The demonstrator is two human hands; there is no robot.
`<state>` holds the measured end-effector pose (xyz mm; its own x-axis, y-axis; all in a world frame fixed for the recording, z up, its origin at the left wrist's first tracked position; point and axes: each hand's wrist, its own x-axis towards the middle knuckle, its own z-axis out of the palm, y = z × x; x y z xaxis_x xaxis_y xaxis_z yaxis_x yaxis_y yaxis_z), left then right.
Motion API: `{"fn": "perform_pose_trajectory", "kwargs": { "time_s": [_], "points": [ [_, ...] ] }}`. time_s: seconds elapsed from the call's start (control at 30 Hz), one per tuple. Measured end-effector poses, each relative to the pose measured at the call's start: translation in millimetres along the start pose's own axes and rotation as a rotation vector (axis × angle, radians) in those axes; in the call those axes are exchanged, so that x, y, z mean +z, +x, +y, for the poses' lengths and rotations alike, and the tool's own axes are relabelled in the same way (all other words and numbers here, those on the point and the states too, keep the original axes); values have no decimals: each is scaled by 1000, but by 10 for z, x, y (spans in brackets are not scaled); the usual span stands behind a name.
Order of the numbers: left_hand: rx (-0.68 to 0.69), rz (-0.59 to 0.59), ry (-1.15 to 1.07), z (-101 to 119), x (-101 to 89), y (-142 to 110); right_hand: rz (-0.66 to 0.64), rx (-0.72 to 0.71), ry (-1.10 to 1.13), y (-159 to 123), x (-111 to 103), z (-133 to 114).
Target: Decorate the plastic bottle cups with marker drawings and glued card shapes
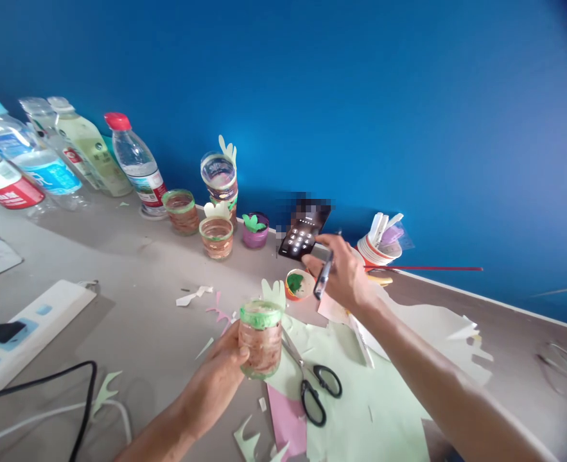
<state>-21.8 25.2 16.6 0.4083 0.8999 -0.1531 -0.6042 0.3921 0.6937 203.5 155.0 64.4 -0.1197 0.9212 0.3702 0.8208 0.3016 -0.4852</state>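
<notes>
In my left hand (218, 369) is a clear cup (261, 343) painted brown with a green rim, held upright above the table. A pale green paper leaf cutout (274, 293) stands up at its rim. My right hand (345, 269) is closed around a pen (323, 281), tip slanting down. Just beyond its fingers, a phone (298, 242) showing a number keypad leans near the wall. Below the hand sits a small paper cup (300, 284) with green paint inside. Black-handled scissors (313, 401) lie on a pale green paper sheet (360, 410) beside the held cup.
More painted cups (217, 239) and a purple cup (255, 232) stand along the blue wall. Several bottles (141, 170) are at the left. A power strip (37, 327) with cables lies front left. Paper cups with sticks (379, 247) stand right; paper scraps (248, 441) are scattered about.
</notes>
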Motion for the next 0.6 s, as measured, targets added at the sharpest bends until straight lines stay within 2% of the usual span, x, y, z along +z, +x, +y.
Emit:
{"fn": "perform_pose_trajectory", "kwargs": {
  "time_s": [0.1, 0.2, 0.27, 0.37, 0.47, 0.6],
  "points": [
    [-8, 43, 97, -14, -4, 5, 139, 82, 157, 122, -170, 89],
    [12, 131, 307, 2, 21, -13, 171, 179, 217, 291, -195, 179],
    [37, 185, 522, 14, 51, -37, 170, 259, 197, 406, -145, 218],
    [65, 181, 794, -25, 59, -75, 182, 355, 156, 556, -41, 250],
    [116, 166, 969, -139, -10, -98, 203, 402, 158, 661, 46, 283],
    [96, 168, 1284, -249, -91, -111, 240, 446, 175, 723, 150, 326]
  ]
}}
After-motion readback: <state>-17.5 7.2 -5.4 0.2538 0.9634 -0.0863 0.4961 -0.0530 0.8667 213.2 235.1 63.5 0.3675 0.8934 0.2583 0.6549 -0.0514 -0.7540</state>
